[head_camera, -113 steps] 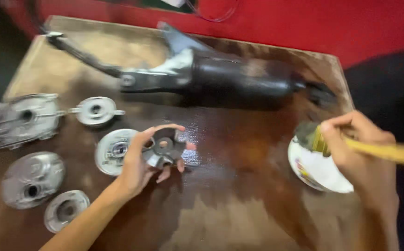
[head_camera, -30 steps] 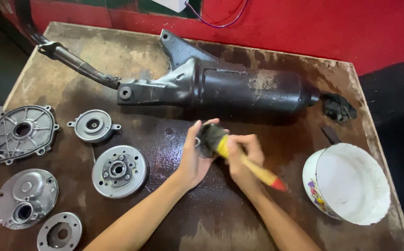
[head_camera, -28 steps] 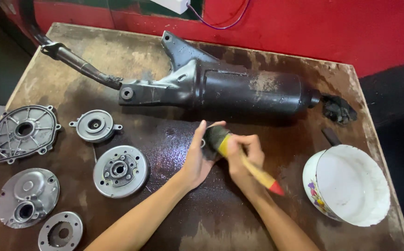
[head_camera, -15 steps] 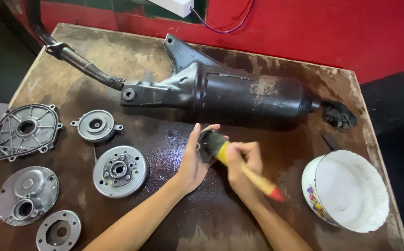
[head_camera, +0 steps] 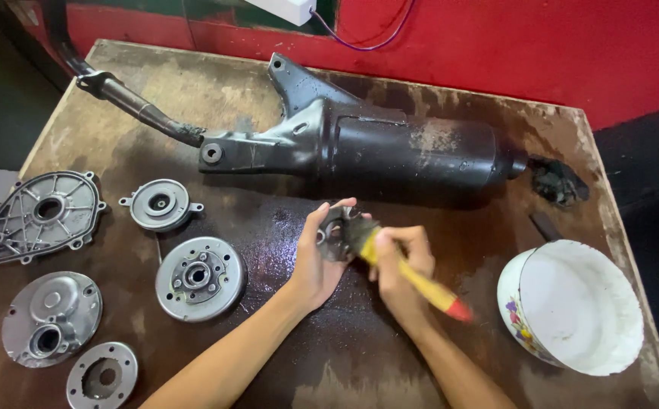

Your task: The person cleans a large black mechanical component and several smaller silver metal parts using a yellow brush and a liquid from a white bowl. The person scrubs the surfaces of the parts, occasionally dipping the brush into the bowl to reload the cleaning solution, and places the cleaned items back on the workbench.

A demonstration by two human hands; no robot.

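Red wall [head_camera: 541, 53] runs behind a worn wooden workbench [head_camera: 193, 98] whose middle is dark and wet-looking, seen from the head camera looking down.

Across the back of the bench lies a large black exhaust muffler [head_camera: 413, 155] with its thin pipe [head_camera: 129, 106] running off to the far left corner. A crumpled black lump [head_camera: 560, 182] sits just beyond the muffler's right end.

Near the middle of the bench, the person's left hand [head_camera: 316, 261] is closed around a small dark metal part [head_camera: 337, 233], fingers curled behind it and thumb at its front, holding it up off the bench surface. The right hand [head_camera: 399, 261] is clamped on a paintbrush [head_camera: 409, 273] with a yellow handle and red tip; the dark bristles touch the small part, and the handle slants down to the right. Both forearms enter from the bottom edge.

To the left lie several grey metal pieces, all flat on the bench and apart from one another: a ribbed triangular cover [head_camera: 38, 216] at the left edge, a small round cap with ears [head_camera: 160, 204] beside it, a round disc with a hub [head_camera: 199, 278] nearest the left hand, a domed round cover [head_camera: 51, 316] below, and a flat ring plate [head_camera: 102, 375] at the bottom edge.

At the right stands a white enamel bowl [head_camera: 523, 318] with a flower print on its side, well apart from the hands.
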